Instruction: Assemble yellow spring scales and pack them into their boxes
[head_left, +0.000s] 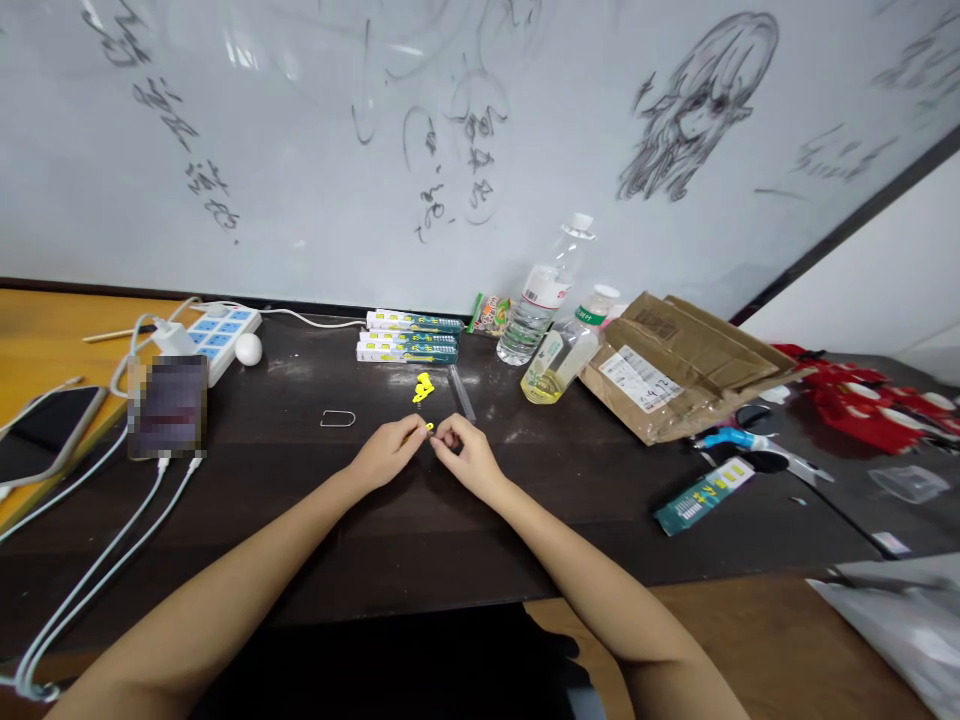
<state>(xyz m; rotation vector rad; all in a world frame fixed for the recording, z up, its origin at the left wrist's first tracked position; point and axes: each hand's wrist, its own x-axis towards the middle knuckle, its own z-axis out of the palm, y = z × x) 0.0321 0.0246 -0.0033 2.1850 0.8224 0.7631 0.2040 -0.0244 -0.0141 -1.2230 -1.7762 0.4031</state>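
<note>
My left hand pinches a small yellow plastic piece between thumb and fingertips, low over the dark table. Close beside it, my right hand has its fingers curled together at the piece; whatever they grip is too small to make out. Just beyond my fingertips lies a little cluster of yellow plastic pieces. A narrow clear plastic strip rests to the right of the cluster. Left of my hands there is a thin bent wire loop, flat on the table.
Several slim green-and-white boxes stand at the back, near a water bottle, a tea bottle and a cardboard package. Another slim box lies right. A power strip, phones and white cables occupy the left.
</note>
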